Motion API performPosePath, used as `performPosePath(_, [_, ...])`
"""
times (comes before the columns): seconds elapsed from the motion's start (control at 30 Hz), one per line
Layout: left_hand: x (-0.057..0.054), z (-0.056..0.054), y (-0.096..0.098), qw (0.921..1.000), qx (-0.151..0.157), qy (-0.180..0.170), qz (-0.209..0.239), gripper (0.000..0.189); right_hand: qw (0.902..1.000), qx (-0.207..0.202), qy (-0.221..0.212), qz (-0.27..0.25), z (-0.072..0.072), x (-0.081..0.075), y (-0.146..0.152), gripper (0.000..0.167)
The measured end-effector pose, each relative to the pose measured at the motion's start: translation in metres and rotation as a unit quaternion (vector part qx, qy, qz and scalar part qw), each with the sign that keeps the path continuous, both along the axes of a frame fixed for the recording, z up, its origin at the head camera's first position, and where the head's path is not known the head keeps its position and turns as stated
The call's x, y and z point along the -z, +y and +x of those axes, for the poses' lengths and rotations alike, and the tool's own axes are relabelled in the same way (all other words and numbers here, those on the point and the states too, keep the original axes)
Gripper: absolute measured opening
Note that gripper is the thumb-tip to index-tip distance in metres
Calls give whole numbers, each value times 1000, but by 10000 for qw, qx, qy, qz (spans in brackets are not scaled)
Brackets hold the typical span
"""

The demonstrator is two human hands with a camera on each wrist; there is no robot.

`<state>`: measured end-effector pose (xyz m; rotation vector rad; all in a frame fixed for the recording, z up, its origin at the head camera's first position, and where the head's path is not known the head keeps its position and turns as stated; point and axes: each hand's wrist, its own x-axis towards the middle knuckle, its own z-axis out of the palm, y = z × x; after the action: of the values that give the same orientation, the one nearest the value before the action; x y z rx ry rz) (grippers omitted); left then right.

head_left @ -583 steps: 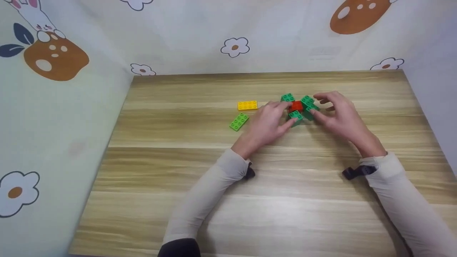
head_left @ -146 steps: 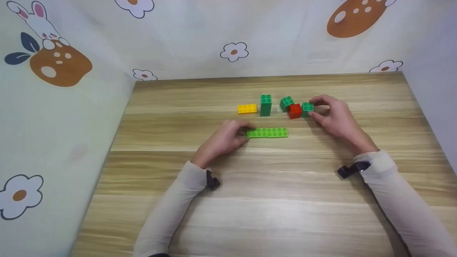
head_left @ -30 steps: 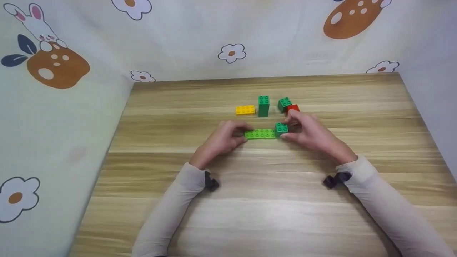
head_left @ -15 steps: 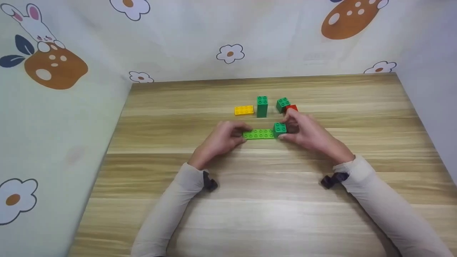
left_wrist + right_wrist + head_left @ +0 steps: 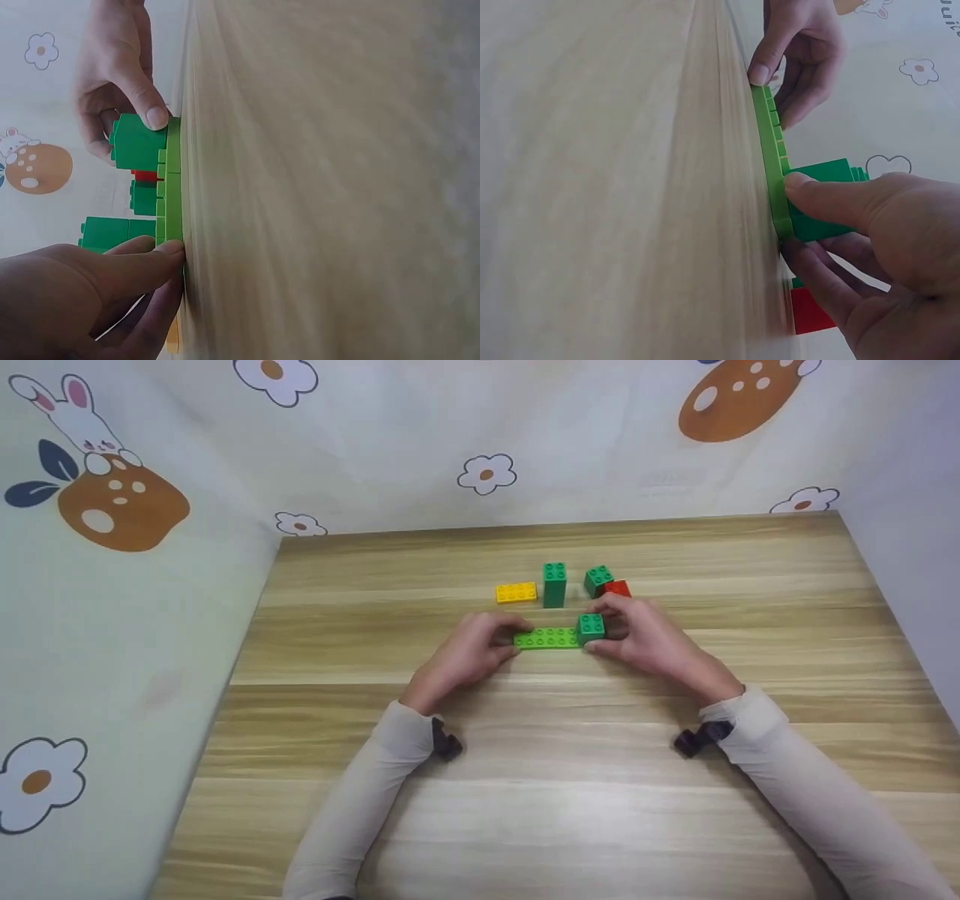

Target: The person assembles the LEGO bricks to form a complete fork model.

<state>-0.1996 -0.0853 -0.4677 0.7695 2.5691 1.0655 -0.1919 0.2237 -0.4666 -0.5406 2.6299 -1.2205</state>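
Observation:
A long light green building-block strip [image 5: 545, 638], made of two studded plates end to end, lies on the table. Its left end is pinched between the thumb and fingers of my left hand [image 5: 466, 651]. On the strip's right end sits a dark green brick [image 5: 591, 628], gripped at its side by my right hand [image 5: 651, 639]. The left wrist view shows this dark green brick [image 5: 140, 142] against the strip's studded face; whether it is fully pressed down I cannot tell. In the right wrist view my thumb covers part of the brick [image 5: 821, 214].
Behind the strip stand a tall dark green stack [image 5: 553, 586], a yellow plate [image 5: 516, 592] to its left, and another dark green brick [image 5: 598, 580] to its right. A red brick [image 5: 618, 588] beside that one is partly hidden by my right hand. Patterned walls border the wooden table [image 5: 525, 810].
Since about five seconds ago, my right hand has brought the dark green brick from beside the red brick onto the strip's right end. In the last second both hands hardly move.

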Motion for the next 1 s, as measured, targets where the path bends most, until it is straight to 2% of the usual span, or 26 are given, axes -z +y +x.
performPosePath(0.27, [0, -1, -1, 9999, 44, 106, 116, 38, 10000, 19, 57, 39, 0, -2, 1, 55])
performPosePath(0.5, [1, -1, -1, 9998, 59, 131, 130, 38, 9994, 6, 243, -228, -2, -8, 7, 62])
performPosePath(0.67, [2, -1, -1, 9998, 60, 175, 99, 38, 9968, 386, 552, -419, -4, -18, 13, 46])
performPosePath(0.8, [2, -1, 0, 9997, 75, 236, 69, 38, 9921, 664, 968, -438, -9, -22, 21, 30])
performPosePath(0.9, [2, 0, 1, 9996, 82, 266, 65, 38, 9903, 697, 1164, -309, -13, -21, 27, 33])
performPosePath(1.0, [2, 1, 1, 9996, 71, 244, 81, 38, 9911, 663, 1155, -61, -16, -19, 32, 44])
